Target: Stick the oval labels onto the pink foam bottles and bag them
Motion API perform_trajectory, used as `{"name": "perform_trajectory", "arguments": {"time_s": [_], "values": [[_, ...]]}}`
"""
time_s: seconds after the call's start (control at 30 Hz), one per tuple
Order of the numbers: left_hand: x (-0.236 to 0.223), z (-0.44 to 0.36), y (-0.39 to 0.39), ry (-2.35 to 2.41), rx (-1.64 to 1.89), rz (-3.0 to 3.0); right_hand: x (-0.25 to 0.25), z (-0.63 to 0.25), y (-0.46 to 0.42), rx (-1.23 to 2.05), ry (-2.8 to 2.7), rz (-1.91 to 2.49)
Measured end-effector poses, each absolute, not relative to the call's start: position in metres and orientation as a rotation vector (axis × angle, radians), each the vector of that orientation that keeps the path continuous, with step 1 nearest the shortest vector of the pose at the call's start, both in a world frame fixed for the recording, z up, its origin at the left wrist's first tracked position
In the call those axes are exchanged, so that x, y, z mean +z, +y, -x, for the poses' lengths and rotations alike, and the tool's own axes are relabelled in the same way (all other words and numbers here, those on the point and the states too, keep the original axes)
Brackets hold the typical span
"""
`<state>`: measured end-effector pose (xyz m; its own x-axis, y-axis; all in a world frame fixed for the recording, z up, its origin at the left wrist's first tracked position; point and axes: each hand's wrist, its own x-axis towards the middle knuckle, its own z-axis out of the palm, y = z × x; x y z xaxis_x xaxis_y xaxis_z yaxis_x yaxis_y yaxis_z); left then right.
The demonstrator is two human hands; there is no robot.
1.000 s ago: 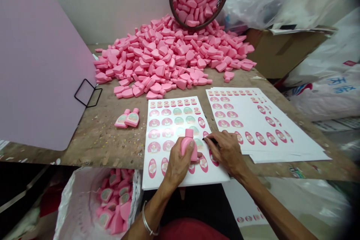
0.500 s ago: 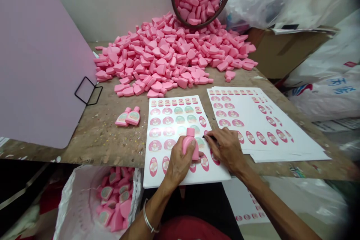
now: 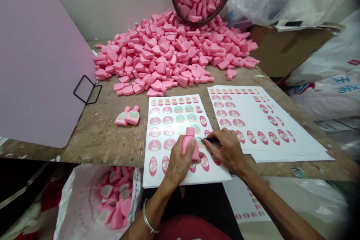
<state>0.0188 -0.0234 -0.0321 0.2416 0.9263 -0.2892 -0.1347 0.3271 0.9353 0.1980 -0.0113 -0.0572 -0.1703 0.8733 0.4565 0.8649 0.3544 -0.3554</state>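
Note:
My left hand (image 3: 180,161) grips a small pink toy bottle (image 3: 190,144), neck pointing away from me, above a sticker sheet (image 3: 174,101). Between the pinched fingers of my right hand (image 3: 226,148) is a thin black pointed tool (image 3: 211,140); its exact kind is unclear. The tool's tip is at a green sticker (image 3: 200,142) just right of the bottle. Pink and green arched stickers, pink ovals and a row of small labels cover the sheet. Left of it lie two pink bottles with green labels (image 3: 132,115), one leaning on the other.
A heap of plain pink bottles (image 3: 168,56) spills from a tipped brown basket (image 3: 174,3). More sticker sheets (image 3: 253,116) lie at right. Below the table edge, a white sack (image 3: 73,202) holds labelled bottles. A pink board (image 3: 42,63) with a black wire stand (image 3: 87,90) stands left.
My right hand has shifted slightly, and the tool's tip has moved a little down and left onto the green sticker beside the bottle. My left hand keeps its hold on the bottle.

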Motion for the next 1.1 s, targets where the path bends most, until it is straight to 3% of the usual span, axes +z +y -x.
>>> {"name": "perform_trajectory", "arguments": {"time_s": [0.13, 0.33, 0.53, 1.1], "values": [[-0.034, -0.019, -0.023, 1.035, 0.931, -0.902, -0.049, -0.194, -0.019, -0.029, -1.985, 1.429], [-0.031, -0.016, -0.026, 0.978, 0.994, -0.694, -0.021, -0.192, -0.028, 0.502, -1.443, 1.624], [-0.021, -0.011, -0.030, 0.861, 1.077, -0.430, -0.004, -0.161, -0.035, 0.760, -1.463, 1.494], [-0.013, -0.004, -0.032, 0.818, 1.089, -0.450, -0.011, -0.145, -0.034, 0.677, -1.606, 1.402]]}}
